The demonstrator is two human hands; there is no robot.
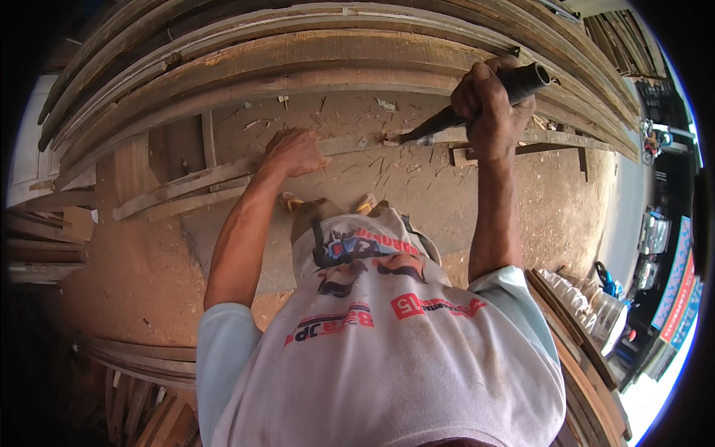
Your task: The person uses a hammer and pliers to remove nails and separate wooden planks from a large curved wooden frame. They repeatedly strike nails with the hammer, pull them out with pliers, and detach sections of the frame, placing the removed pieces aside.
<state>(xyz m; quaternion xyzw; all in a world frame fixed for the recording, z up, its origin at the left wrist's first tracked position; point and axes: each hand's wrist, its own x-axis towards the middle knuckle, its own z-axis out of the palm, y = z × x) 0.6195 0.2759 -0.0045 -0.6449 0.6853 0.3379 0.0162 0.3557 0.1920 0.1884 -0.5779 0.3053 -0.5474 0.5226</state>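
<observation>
My right hand (491,108) is wrapped round a dark, tapering bar tool (439,125) with a hollow tube end. The tool slants down to the left, its narrow tip at a rough, splintered spot on a long wooden batten (350,144). Left of that tip, my left hand (296,152) grips the same batten, its fingers bent over the wood. The batten runs crosswise in front of me, and its right part passes beneath my right hand. A short wooden block (463,156) lies under it on that side.
Long stacked boards (298,56) line the far side. Wood chips and splinters litter the floor (417,179). Another strip of wood (197,201) lies near left. More timber (581,357) stands at lower right, and a road (629,216) runs beyond on the right.
</observation>
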